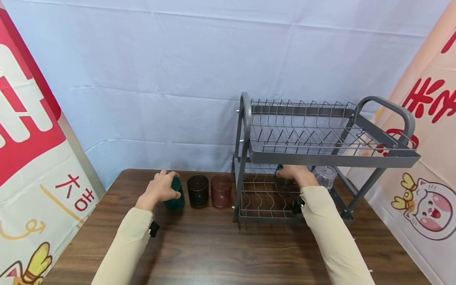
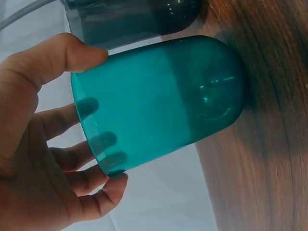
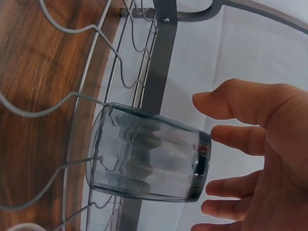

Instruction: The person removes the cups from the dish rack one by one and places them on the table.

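Note:
With thumb and fingers around the upper part of a teal cup (image 2: 154,106), my left hand (image 1: 161,188) holds it at the left of the table; the base is at the wood. Fingertips show through its translucent wall. Inside the lower tier of the grey dish rack (image 1: 335,160), my right hand (image 1: 293,173) is beside a grey translucent glass (image 3: 149,154). That glass rests upside down on the wires, its thick base towards my palm. The right fingers (image 3: 233,186) are extended, tips right at the base, the thumb apart from it.
A black cup (image 1: 198,192) and a dark red cup (image 1: 221,192) stand in a row between the teal cup and the rack. On the lower tier, right of my right hand, sits a clear glass (image 1: 325,176). The rack's upper tier overhangs that hand.

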{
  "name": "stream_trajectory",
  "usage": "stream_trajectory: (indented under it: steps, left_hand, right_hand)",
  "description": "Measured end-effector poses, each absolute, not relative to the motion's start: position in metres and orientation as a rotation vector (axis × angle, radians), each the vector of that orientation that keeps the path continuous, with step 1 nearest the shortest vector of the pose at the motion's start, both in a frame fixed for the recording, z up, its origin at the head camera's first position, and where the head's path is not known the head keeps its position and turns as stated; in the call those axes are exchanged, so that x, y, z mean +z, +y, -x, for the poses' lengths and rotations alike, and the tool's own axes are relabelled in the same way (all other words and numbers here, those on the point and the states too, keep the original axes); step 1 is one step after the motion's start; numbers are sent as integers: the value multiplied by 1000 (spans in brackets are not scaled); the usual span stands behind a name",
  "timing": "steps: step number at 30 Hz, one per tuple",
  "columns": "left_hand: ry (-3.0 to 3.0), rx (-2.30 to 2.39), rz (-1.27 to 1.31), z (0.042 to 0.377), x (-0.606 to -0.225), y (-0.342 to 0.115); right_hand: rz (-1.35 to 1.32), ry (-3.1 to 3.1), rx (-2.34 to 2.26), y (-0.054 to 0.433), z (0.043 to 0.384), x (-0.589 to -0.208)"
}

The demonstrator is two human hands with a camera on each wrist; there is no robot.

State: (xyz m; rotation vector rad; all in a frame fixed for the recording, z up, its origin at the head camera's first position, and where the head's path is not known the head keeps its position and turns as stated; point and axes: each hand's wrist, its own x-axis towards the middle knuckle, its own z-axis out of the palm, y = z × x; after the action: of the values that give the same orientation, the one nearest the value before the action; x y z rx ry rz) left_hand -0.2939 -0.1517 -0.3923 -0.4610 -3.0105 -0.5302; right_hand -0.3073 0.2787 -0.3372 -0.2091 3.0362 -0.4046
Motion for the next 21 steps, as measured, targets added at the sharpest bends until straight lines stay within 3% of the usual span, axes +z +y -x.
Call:
stream_trajectory:
  steps: [10,21]
  left_hand:
    - [-3001,-544,459,295,-396,-156]
    - [-2994,-575,457,294,-403,-156]
  right_hand:
    - [138,2933,-466,278,314,-341]
    - [324,3071,-397,282,319,-351]
